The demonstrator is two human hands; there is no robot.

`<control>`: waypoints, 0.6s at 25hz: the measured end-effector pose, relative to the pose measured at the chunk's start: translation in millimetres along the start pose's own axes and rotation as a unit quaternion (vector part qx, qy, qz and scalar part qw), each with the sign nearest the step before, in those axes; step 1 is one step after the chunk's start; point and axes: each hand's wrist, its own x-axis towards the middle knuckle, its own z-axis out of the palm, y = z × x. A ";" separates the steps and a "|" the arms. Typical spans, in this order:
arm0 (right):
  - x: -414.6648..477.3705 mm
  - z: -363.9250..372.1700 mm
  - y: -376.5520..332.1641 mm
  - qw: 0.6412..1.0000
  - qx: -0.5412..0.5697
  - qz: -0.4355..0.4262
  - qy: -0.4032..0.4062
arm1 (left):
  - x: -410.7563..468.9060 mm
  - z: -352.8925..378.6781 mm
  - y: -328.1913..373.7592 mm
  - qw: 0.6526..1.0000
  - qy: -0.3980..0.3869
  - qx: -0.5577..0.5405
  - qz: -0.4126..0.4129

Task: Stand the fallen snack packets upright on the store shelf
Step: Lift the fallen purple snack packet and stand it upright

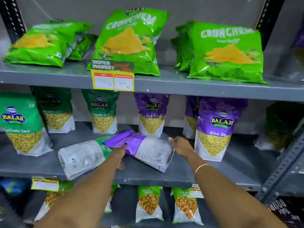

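Two snack packets lie fallen on the grey middle shelf [213, 171]. The purple packet [148, 149] lies back-side up across the top end of the green packet [80, 157], which is also face down. My left hand [119, 155] reaches under the purple packet's near-left edge, fingers hidden beneath it. My right hand [181, 146] is at the packet's right end, fingers spread and touching or almost touching it. Upright purple Aloo Sev packets stand behind [151, 112] and to the right [215, 127].
Upright green Ratlami Sev packets [21, 122] stand at the left of the middle shelf. Green Crunchem bags [130, 40] fill the top shelf, with a yellow price tag [112, 76] on its edge. Chana packets [148, 203] stand on the shelf below. A slotted metal upright [283, 162] runs down the right.
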 end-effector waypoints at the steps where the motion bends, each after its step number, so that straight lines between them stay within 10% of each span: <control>1: 12.2 2.3 6.7 0.998 0.059 0.002 -0.017 | 1.5 9.2 0.9 0.998 -0.016 -0.064 -0.023; 7: 47.5 -0.9 17.7 0.922 0.243 0.060 -0.294 | 28.3 27.7 3.7 0.959 -0.043 -0.271 -0.072; 15: 61.4 -9.7 13.8 0.923 0.112 0.009 -0.369 | -8.5 21.1 70.7 0.977 -0.047 -0.206 0.030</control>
